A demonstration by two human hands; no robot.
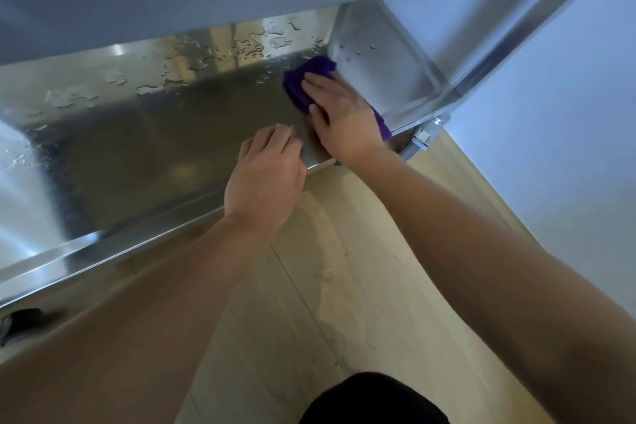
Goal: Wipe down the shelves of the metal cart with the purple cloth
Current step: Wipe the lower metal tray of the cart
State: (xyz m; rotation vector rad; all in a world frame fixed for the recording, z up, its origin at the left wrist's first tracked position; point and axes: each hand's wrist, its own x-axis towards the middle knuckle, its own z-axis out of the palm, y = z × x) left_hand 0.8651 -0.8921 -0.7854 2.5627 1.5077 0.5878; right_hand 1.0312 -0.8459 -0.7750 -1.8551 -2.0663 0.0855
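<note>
Our flat right hand pressed the cloth at the right end of the shelf. Our left hand rested, loosely bent, on its front edge. Drops at its back were not wiped yet.

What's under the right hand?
The purple cloth, pressed flat on the wet metal shelf by the right hand. The cloth's middle is covered, so unseen.

A deep purple cloth is seen against the silvery grey shelf; pale wood-grain floor is shown below.
</note>
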